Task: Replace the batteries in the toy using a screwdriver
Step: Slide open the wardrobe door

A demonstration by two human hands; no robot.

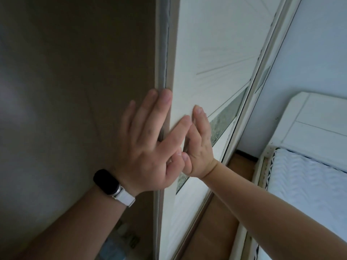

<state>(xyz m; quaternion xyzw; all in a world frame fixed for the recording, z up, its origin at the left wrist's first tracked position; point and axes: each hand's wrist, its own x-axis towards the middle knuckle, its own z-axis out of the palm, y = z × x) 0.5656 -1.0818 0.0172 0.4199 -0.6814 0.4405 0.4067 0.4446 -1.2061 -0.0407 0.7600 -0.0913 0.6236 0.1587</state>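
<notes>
Fingers (165, 102) of the left hand (148, 151) lie straight and spread, tips flat on the left edge of a pale sliding door (206, 53) and grasping nothing. Right-hand fingers (200, 117) are straight too and press the door face just at 3 o'clock of the left ones, with the two thumbs touching below. The right hand (197, 156) holds nothing either. A watch (108, 182) sits on the left wrist, toward 7 o'clock.

Neither toy nor screwdriver is in view. From 9 o'clock to 12 o'clock of the hands the cupboard (75, 72) stands open and dark, with blurred items low at 6 o'clock that I cannot identify. A bed (309, 184) lies at 4 o'clock and bare floor (216, 222) at 5 o'clock.

The step looks like sliding the door, probably part of fetching what the task needs; which way it goes I cannot tell. To do it well, push evenly with both palms along the track, not into the panel, and keep the fingertips off the closing edge so they are not pinched.
</notes>
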